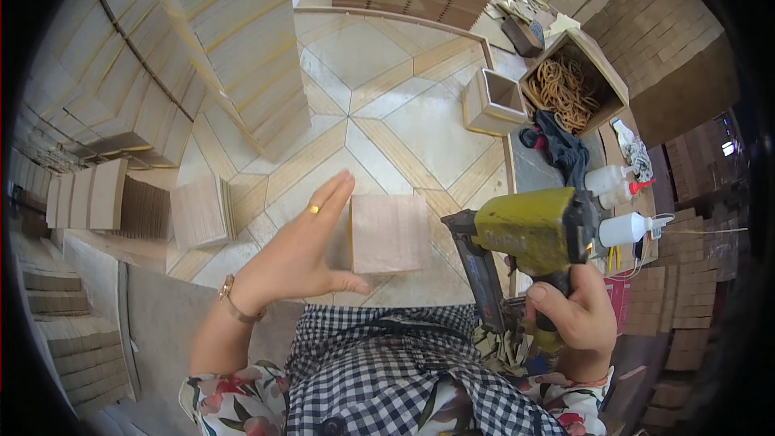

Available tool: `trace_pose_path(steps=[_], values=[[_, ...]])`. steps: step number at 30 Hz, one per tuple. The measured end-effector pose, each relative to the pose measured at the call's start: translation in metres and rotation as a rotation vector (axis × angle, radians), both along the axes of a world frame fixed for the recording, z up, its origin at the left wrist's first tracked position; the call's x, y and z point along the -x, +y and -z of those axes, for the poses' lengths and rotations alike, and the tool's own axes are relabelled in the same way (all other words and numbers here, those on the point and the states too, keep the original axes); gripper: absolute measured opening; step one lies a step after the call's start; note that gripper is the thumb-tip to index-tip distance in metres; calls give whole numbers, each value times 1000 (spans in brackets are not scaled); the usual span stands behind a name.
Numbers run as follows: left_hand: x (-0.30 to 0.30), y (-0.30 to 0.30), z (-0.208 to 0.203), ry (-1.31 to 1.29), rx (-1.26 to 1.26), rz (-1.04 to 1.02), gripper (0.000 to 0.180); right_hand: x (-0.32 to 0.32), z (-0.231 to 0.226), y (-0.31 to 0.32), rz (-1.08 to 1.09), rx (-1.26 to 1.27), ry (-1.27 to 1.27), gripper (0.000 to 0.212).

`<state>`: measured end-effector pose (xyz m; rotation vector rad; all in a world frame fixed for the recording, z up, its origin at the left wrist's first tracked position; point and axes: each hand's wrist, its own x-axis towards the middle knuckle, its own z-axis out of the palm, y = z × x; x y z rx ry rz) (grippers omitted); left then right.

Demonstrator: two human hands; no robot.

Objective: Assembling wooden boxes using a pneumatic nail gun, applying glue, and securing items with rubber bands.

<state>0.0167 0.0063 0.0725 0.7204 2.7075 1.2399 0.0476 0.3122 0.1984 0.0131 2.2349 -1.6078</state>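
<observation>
Yellow staple gun (529, 230) upright, nose pointing left.

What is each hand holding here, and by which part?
Right hand grips the yellow nail gun by its handle. Left hand lies flat against the small wooden box, not gripping.

My left hand (300, 252) covers the near left edge of the small cardboard box (389, 234), so I cannot tell whether palm and box touch. My right hand (575, 315) hides the handle of the yellow staple gun (529, 230); trigger finger not visible. The gun's nose drops behind the checked apron (404, 371). Bottles (617, 182) at the surface's right edge: labels too small to tell.
</observation>
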Motion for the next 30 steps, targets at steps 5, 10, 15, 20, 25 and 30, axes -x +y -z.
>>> trace_pose_path(steps=[5,10,15,20,25,30], values=[[-4,-6,9,-244,-184,23,113,33,16,-1,-59,52,-51,44],[-1,-6,10,-169,-202,35,93,44,17,-1,-107,47,-54,44],[3,-5,9,-207,-243,21,90,47,13,-4,-116,32,-72,45],[3,-4,13,-174,-240,4,90,49,13,-6,-133,24,-67,46],[3,-3,15,-179,-265,-2,90,50,15,-8,-127,17,-65,45],[3,-3,14,-171,-256,-4,89,50,16,-7,-129,24,-58,45]])
